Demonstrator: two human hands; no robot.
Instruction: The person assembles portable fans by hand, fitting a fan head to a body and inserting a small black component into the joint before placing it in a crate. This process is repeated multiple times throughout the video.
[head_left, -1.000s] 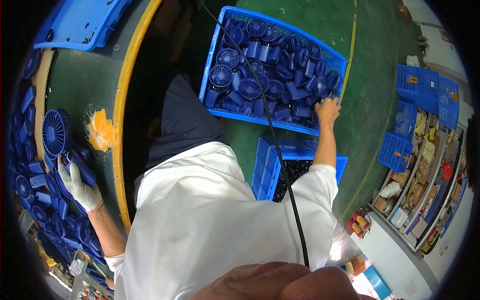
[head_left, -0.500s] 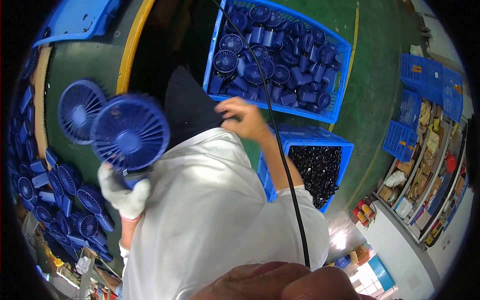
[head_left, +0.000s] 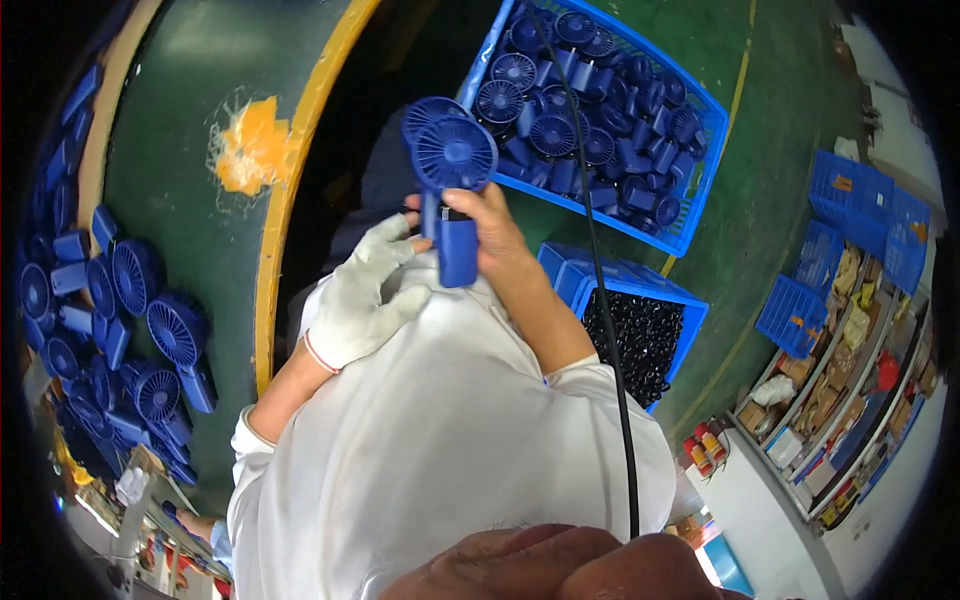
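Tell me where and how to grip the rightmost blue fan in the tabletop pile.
Probably by the handle, from the right: this blocky part juts out from the round head, with green tabletop to its right and other fans to its left.

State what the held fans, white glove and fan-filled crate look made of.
Held fans: probably hard plastic, satin blue, with thin, even spokes. White glove: likely soft fabric, matte, wrinkled; knit unclear. Fan-filled crate: apparently moulded plastic, slightly glossy blue, with lattice walls.
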